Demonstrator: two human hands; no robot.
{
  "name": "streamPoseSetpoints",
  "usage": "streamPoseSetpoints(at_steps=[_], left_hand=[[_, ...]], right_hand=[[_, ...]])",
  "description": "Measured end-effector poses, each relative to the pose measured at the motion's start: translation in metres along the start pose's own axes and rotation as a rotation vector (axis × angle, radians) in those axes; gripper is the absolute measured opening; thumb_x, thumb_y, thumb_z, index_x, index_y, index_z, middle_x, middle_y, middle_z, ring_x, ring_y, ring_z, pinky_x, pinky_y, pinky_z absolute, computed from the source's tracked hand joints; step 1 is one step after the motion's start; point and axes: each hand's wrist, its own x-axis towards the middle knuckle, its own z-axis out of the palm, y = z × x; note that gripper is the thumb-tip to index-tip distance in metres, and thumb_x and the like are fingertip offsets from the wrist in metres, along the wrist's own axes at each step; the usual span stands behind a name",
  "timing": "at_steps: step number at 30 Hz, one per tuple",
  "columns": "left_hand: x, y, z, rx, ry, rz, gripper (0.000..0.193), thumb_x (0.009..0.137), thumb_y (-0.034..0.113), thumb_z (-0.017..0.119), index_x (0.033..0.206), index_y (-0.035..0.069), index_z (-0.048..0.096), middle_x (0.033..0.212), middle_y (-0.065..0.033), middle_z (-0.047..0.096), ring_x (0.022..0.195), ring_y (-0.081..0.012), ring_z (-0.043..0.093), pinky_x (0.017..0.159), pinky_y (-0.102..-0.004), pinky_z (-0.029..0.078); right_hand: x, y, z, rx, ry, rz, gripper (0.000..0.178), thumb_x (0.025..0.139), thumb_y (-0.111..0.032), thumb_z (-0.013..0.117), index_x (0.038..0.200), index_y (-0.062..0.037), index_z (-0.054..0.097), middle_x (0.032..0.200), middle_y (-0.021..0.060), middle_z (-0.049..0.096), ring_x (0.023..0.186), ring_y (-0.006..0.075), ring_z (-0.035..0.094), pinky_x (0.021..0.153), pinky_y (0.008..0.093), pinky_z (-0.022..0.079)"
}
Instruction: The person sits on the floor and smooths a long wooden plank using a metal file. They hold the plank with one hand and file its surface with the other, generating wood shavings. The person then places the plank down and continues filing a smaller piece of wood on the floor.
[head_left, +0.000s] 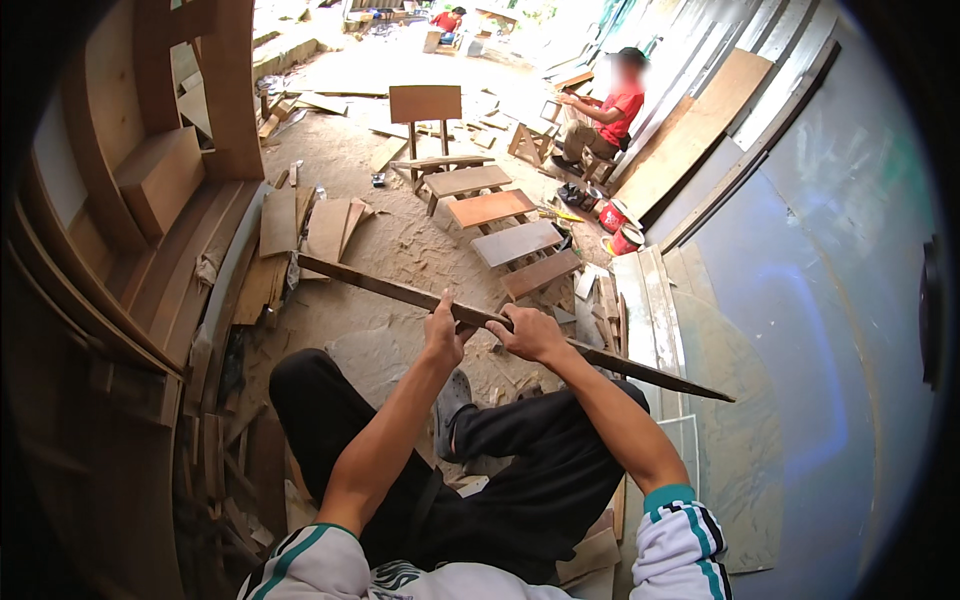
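Note:
A long, narrow strip of dark wood (pixel 380 286) slants across in front of me, its left end farther away and its right end nearer. My left hand (pixel 444 332) is closed round its middle, thumb pointing up along the face. Just to the right, my right hand (pixel 530 334) grips the same strip, fingers curled over it. Both hands hold it above the floor, over my bent legs (pixel 540 430). The strip's right part passes beyond my right forearm and tapers toward its tip.
Ahead stand several small boards (pixel 517 243) in a row and an upright wooden panel (pixel 425 104) on legs. Wooden shelving (pixel 235 90) lines the left; a grey-blue sheet wall (pixel 830 250) bounds the right. A seated person (pixel 622 112) works near red cans (pixel 627 239). Scrap wood (pixel 325 230) litters the floor.

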Motion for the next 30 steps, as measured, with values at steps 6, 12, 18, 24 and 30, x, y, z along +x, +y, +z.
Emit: streamPoseSetpoints(at_steps=[6, 12, 18, 24, 30], left_hand=[[0.037, -0.001, -0.007, -0.036, -0.015, -0.018, 0.058, 0.093, 0.054, 0.057, 0.113, 0.000, 0.048, 0.108, -0.0174, 0.056, 0.092, -0.0297, 0.064, 0.082, -0.0428, 0.059], [0.111, 0.023, -0.045, -0.085, 0.347, 0.021, 0.098, 0.083, 0.075, 0.054, 0.138, -0.004, 0.035, 0.125, -0.0197, 0.051, 0.107, -0.0308, 0.057, 0.081, -0.0404, 0.054], [0.195, 0.034, -0.096, -0.084, 0.549, 0.038, 0.064, 0.089, 0.065, 0.055, 0.121, 0.009, 0.049, 0.107, -0.0057, 0.056, 0.088, -0.0199, 0.057, 0.071, -0.0367, 0.050], [0.256, 0.003, -0.108, -0.201, 0.519, 0.115, 0.041, 0.097, 0.052, 0.051, 0.104, 0.012, 0.054, 0.090, 0.0009, 0.056, 0.074, -0.0127, 0.054, 0.058, -0.0288, 0.041], [0.248, 0.007, -0.115, -0.011, 0.680, -0.019, 0.037, 0.100, 0.046, 0.049, 0.087, 0.011, 0.051, 0.060, 0.0032, 0.044, 0.041, -0.0070, 0.034, 0.036, -0.0238, 0.023]], right_hand=[[0.041, 0.012, -0.016, 0.055, -0.106, -0.020, 0.043, 0.094, -0.044, 0.052, 0.099, -0.0042, 0.067, 0.097, 0.0257, 0.068, 0.096, 0.0434, 0.064, 0.085, 0.0505, 0.050], [0.101, 0.022, 0.010, 0.086, -0.204, 0.037, 0.052, 0.095, -0.047, 0.050, 0.098, 0.0020, 0.067, 0.097, 0.0305, 0.066, 0.097, 0.0458, 0.063, 0.086, 0.0503, 0.049], [0.146, -0.009, 0.022, -0.037, -0.334, 0.080, 0.056, 0.088, -0.050, 0.063, 0.096, 0.0049, 0.064, 0.085, 0.0294, 0.066, 0.088, 0.0439, 0.066, 0.076, 0.0517, 0.053], [0.208, -0.001, 0.050, -0.079, -0.451, 0.056, 0.044, 0.087, -0.040, 0.068, 0.101, 0.0001, 0.058, 0.082, 0.0245, 0.066, 0.081, 0.0438, 0.066, 0.071, 0.0512, 0.052], [0.271, -0.006, 0.090, -0.089, -0.538, 0.053, 0.043, 0.085, -0.038, 0.069, 0.102, -0.0004, 0.059, 0.086, 0.0221, 0.066, 0.080, 0.0413, 0.067, 0.069, 0.0488, 0.054]])
